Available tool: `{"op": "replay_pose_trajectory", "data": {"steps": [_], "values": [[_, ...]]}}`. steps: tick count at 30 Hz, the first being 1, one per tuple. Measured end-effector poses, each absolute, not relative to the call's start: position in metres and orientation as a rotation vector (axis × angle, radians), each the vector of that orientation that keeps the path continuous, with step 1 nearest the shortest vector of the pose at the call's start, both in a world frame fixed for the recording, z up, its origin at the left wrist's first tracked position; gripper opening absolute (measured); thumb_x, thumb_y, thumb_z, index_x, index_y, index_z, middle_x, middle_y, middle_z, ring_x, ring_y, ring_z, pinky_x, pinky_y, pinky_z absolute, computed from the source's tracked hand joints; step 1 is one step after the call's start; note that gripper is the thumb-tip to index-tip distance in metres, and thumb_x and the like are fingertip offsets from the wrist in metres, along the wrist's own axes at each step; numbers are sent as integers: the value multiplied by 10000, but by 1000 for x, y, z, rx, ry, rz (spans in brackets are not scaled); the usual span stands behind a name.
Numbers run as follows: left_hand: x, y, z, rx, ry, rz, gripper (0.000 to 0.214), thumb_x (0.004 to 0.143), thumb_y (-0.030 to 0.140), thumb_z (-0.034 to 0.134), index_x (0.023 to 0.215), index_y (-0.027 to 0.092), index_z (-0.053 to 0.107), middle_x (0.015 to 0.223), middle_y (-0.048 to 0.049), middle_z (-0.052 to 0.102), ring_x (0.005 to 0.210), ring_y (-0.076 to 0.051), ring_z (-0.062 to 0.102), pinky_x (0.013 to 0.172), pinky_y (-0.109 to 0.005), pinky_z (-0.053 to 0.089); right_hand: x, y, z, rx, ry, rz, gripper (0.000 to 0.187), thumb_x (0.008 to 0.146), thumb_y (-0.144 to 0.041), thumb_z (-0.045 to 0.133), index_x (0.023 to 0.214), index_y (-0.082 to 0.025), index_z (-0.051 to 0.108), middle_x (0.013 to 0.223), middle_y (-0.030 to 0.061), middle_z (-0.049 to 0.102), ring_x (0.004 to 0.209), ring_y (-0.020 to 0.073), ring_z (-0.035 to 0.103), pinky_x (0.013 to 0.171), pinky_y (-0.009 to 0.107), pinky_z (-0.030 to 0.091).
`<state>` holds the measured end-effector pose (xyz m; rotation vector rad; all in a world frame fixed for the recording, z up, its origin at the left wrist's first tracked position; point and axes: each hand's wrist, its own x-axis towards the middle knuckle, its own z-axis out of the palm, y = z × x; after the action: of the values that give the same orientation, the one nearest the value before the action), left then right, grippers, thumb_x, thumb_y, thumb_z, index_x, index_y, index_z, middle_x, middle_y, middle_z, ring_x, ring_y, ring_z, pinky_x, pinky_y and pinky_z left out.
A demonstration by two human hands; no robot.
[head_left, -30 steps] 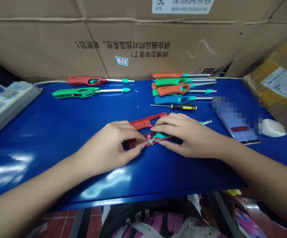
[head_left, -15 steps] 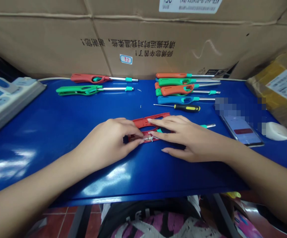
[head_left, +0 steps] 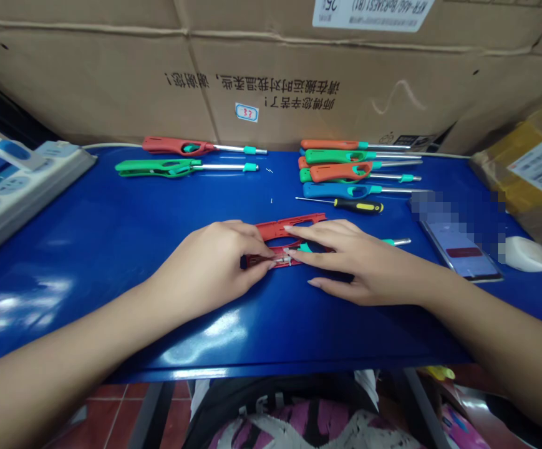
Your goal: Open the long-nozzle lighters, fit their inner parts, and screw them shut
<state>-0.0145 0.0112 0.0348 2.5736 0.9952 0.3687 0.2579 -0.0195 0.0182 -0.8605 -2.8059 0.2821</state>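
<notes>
left hand (head_left: pixel 209 265) pinches the metal tube (head_left: pixel 280 260) in the open red lighter shell (head_left: pixel 289 227), right hand (head_left: pixel 355 265) touching it; assembled lighters (head_left: pixel 340 173) line the surface's (head_left: pixel 88 249) far edge.

The one camera rides on my head, facing forward and down at my left hand (head_left: pixel 209 265) and right hand (head_left: pixel 355 268) from close above (the blue tabletop (head_left: pixel 88 249) fills the middle), reaching back to the cardboard cartons (head_left: pixel 88 81).

Sticker (head_left: pixel 246 112) reading 33, upside-down Chinese on cardboard carton (head_left: pixel 88 81)
</notes>
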Motion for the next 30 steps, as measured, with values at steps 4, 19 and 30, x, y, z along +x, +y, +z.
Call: {"op": "replay_pose_trajectory", "data": {"steps": [4, 19, 30], "values": [[-14, 12, 34, 2552, 990, 370, 154, 923, 252, 672, 966, 276, 819, 971, -2, 781, 894, -220, 709, 804, -365, 553, 258, -21, 17, -856, -2850, 250, 439, 1035, -330, 498, 1452, -202, 544, 1648, 160, 362, 1442, 287, 441, 1159, 534, 365], [-14, 14, 36, 2587, 1016, 528, 189, 946, 328, 629, 1045, 219, 748, 1016, -30, 728, 906, -206, 684, 729, -312, 519, 282, -9, 41, -1252, -2636, 175, 184, 967, -235, 512, 981, -196, 692, 954, 65, 707, 866, 222, 643, 797, 376, 475], [-15, 18, 36, 2862, 869, 341, 271, 1010, 412, 526, 1070, 214, 702, 1026, -44, 705, 897, -211, 679, 714, -317, 515, 288, -8, 46, -1282, -2599, 487, 209, 968, -386, 600, 1032, -220, 710, 1003, 47, 710, 887, 198, 643, 774, 319, 459]]}}
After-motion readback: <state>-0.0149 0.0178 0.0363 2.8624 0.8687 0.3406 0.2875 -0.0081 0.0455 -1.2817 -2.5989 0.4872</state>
